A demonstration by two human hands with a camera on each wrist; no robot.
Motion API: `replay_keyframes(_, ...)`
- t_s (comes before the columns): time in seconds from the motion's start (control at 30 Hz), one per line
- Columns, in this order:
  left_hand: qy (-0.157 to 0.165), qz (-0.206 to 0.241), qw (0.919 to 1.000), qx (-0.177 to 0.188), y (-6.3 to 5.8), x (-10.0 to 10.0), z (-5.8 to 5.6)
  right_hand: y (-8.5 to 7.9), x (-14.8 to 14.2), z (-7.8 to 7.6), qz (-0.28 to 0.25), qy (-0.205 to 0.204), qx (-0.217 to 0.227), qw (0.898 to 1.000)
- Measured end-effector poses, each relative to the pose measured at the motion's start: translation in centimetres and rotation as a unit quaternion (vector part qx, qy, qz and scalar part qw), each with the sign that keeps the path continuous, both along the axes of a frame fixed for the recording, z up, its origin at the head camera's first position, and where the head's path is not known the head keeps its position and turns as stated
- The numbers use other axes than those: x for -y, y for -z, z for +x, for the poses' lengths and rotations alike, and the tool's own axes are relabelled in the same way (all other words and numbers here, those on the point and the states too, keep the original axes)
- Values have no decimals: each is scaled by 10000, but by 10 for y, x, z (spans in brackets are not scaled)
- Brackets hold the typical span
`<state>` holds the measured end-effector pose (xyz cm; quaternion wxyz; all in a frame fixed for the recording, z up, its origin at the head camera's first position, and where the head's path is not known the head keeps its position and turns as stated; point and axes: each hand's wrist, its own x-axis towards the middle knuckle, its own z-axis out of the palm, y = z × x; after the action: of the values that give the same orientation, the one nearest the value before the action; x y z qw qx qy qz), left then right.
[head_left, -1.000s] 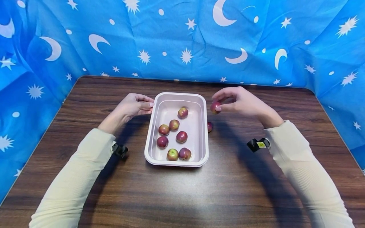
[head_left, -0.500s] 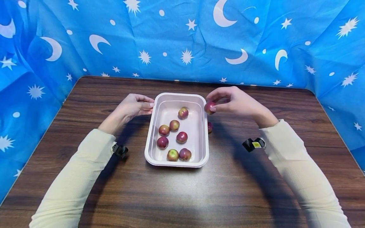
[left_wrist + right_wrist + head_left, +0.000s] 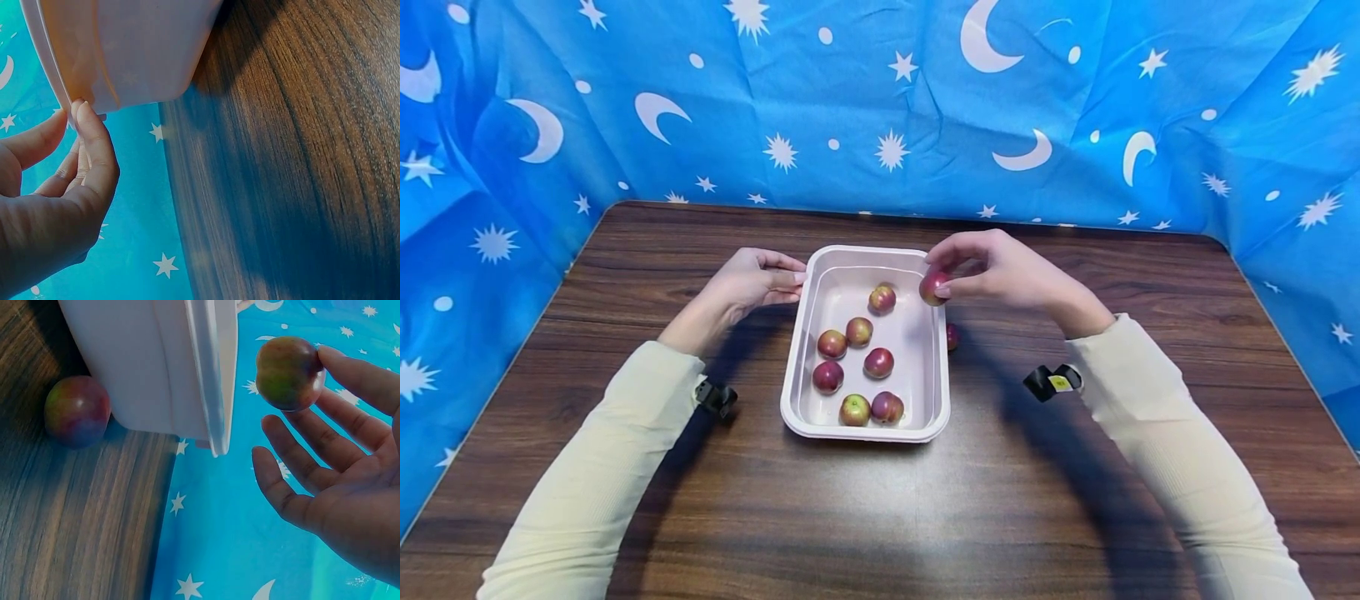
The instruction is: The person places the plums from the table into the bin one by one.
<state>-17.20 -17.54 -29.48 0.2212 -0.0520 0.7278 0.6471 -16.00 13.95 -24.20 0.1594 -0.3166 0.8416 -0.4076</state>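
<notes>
A white plastic tub (image 3: 940, 383) stands on the table with several red-green plums (image 3: 878, 362) on its floor. At its left rim, toward the far corner, my left hand (image 3: 760, 279) pinches the edge; the left wrist view shows the thumb and index fingertip (image 3: 80, 107) on either side of it. My right hand (image 3: 1000, 271) pinches another plum (image 3: 290, 374) between thumb and fingers, over the tub's right rim near the far corner. In the right wrist view, that plum is up beside the rim, with the lower fingers spread loosely below it.
One plum (image 3: 77, 412) lies on the wooden table (image 3: 880, 517) against the tub's right outer wall, mostly hidden in the head view. A blue cloth (image 3: 850, 100) with white moons and stars hangs behind the table and along its sides.
My right hand has carried its plum leftward, from beside the tub to over its right rim. The left hand, the tub and the plums inside have stayed where they were.
</notes>
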Motion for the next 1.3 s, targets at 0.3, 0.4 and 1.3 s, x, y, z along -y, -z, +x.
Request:
replay_keyframes(0.3, 16, -33, 10000, -10, 0, 1, 0, 2, 11, 0, -143, -198, 212, 9995)
replay_keyframes(0.4, 18, -28, 10000, -15, 0, 1, 0, 3, 14, 1, -93, -162, 245, 9995)
replay_keyframes(1.3, 30, -77, 10000, -51, -1, 1, 2, 5, 16, 6, 51, -131, 136, 9998)
